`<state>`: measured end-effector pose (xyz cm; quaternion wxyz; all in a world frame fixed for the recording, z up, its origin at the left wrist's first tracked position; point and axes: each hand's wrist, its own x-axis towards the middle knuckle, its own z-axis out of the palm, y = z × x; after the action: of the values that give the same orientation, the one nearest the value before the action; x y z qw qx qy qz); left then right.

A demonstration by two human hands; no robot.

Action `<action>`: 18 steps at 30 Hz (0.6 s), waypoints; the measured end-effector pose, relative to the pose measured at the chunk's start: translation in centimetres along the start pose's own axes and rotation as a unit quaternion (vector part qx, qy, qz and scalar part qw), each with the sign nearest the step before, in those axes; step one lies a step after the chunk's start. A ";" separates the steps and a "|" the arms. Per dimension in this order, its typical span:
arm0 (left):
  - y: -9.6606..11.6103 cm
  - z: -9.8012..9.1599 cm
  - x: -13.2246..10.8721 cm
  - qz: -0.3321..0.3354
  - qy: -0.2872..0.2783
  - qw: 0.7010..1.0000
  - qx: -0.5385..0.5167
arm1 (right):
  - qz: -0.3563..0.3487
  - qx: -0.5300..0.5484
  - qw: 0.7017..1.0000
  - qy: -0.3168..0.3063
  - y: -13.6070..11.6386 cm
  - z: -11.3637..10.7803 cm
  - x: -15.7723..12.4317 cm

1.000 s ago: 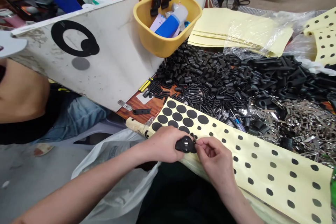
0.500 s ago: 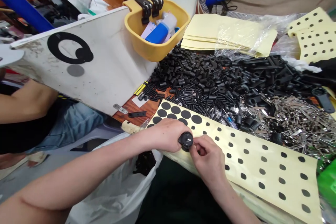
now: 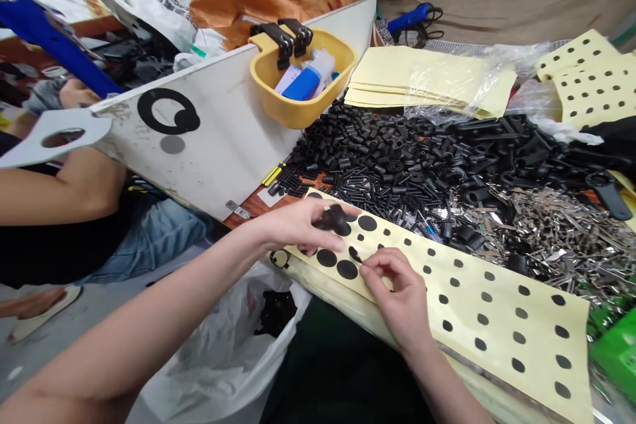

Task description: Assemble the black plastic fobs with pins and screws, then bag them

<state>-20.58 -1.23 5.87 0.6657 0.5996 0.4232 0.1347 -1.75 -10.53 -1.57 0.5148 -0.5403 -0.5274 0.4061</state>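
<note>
Light: bright, even | Shadows: soft | Glare: plastic film (image 3: 442, 91) near the table's (image 3: 254, 205) far edge, metal pieces (image 3: 546, 228) glinting toward its right end | Focus: right hand (image 3: 400, 295) fairly crisp, black pile (image 3: 392, 139) (the darkest patch) low in contrast | Distortion: wide-angle, left forearm (image 3: 163, 318) stretched outward

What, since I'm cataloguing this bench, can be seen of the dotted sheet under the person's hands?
The pale yellow sheet looks papery and lies roughly flat before the heap of black parts. Larger black discs sit at its left end; smaller black dots run in rows toward the right. The left hand and right hand partly hide it; contact is unclear.
</note>
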 end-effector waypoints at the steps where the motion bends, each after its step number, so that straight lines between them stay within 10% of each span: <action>1: 0.4 0.0 -0.5 0.025 0.020 0.998 -0.056 | 0.026 0.041 0.999 0.010 -0.1 -0.2 0.2; 18: 0.5 14.1 1.7 0.058 0.132 0.961 -0.237 | 0.065 0.133 0.982 0.119 -5.7 -9.6 -0.2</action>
<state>-9.14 -9.59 4.51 0.7182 0.4249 0.4274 0.3477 6.80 -12.46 5.34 0.6137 -0.5449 -0.3673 0.4377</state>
